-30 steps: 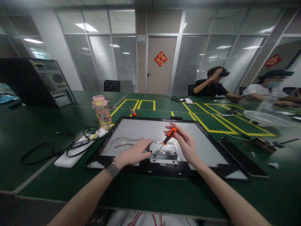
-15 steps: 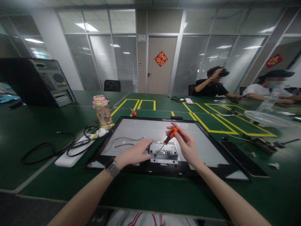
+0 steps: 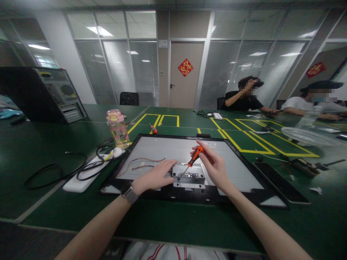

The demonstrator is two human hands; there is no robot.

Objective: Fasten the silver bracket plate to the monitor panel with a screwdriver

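A screwdriver (image 3: 195,156) with an orange and black handle is gripped in my right hand (image 3: 214,166). It leans, and its tip reaches down into the left part of a silver metal bracket (image 3: 199,180). My left hand (image 3: 155,176), fingers stretched out, rests at the bracket's left side. The bracket sits near the front edge of a flat display panel (image 3: 238,173) with a black frame and a pale grey back. Thin wires (image 3: 146,159) lie on the panel to the left.
Left of the panel are a white power strip (image 3: 86,177) with black cables, a pink bottle (image 3: 118,130) and a computer case (image 3: 48,94). A red-handled screwdriver (image 3: 153,129) lies behind it. At right are a black phone-like slab (image 3: 280,182) and two people across the green table (image 3: 173,224).
The screwdriver handle has turned slightly in my right hand, its orange and black sides showing differently. My left hand and the panel stay put.
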